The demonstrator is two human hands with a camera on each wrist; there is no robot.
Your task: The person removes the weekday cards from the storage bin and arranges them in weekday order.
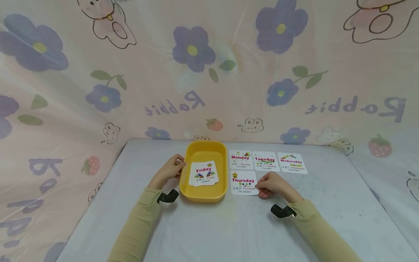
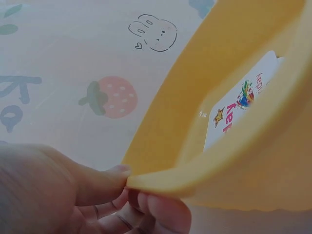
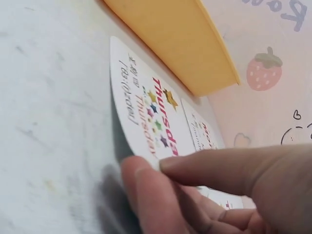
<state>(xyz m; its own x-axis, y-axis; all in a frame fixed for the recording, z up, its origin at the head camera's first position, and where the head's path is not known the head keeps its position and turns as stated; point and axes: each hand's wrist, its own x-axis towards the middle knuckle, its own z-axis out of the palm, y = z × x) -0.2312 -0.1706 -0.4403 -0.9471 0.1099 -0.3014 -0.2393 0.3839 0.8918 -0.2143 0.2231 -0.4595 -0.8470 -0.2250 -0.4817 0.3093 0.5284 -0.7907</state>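
My left hand [image 1: 169,169] pinches the left rim of a yellow plastic tray [image 1: 223,174], thumb on top and fingers beneath in the left wrist view. Inside the tray lies a small stack of white cards, with the Friday card [image 1: 204,173] on top. My right hand [image 1: 273,185] pinches the right edge of the Thursday card [image 1: 243,182]; that edge is slightly raised off the table in the right wrist view. Above it, the Monday card [image 1: 240,160], Tuesday card [image 1: 266,161] and Wednesday card [image 1: 292,163] lie in a row, face up.
A white-covered table [image 1: 209,233] bears everything. Behind it hangs a pale curtain [image 1: 229,91] printed with flowers, rabbits and strawberries. Black wrist cameras sit on both sleeves, near the table surface. The tray's right side stands close to the Monday and Thursday cards.
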